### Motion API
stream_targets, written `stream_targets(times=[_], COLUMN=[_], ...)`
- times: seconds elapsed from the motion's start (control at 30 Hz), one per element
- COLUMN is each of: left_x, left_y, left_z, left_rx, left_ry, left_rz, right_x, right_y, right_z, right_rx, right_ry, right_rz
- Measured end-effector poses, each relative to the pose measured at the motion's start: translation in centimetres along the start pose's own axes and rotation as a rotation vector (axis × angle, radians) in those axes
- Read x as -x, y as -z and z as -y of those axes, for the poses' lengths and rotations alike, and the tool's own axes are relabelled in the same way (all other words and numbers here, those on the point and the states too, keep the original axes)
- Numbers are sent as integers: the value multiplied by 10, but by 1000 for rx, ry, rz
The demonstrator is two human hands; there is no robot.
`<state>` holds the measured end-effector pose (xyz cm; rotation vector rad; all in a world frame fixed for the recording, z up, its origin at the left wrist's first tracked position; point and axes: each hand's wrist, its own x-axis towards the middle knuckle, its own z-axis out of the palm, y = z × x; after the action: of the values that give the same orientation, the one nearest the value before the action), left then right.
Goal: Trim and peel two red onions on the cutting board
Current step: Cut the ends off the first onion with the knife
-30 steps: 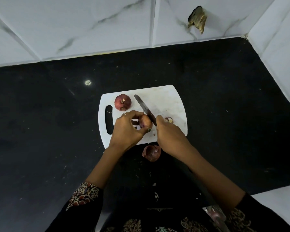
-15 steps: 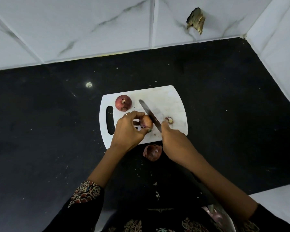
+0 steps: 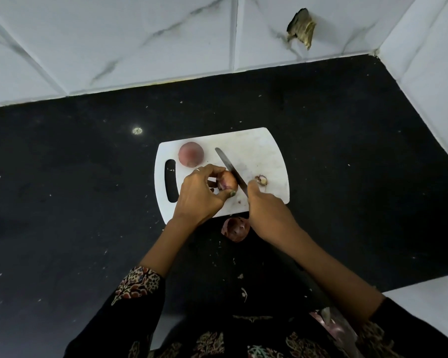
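Fingers (image 3: 212,174) round onion (image 3: 226,183), knife (image 3: 230,170) alongside

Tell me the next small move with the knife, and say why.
Probably press the knife down through the end of the onion that the left hand grips on the cutting board. The blade lies against that onion, the right hand holds the handle, and one cut-off end already lies on the board.

Knife (image 3: 230,169) handle hidden inside right hand (image 3: 265,211); held onion (image 3: 226,181) partly covered by left fingers (image 3: 212,174).
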<state>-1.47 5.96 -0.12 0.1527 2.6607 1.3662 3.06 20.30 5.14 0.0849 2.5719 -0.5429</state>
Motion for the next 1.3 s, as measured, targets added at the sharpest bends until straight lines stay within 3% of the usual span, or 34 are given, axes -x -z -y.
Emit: stream_targets(times=[1.3], left_x=[4], left_y=[-2], left_z=[0], left_rx=[21], left_ry=[-25], left_rz=[7], right_x=[-6], right_y=[-12], right_z=[-7], right_rx=[-60], right_ry=[-20], right_rz=[10])
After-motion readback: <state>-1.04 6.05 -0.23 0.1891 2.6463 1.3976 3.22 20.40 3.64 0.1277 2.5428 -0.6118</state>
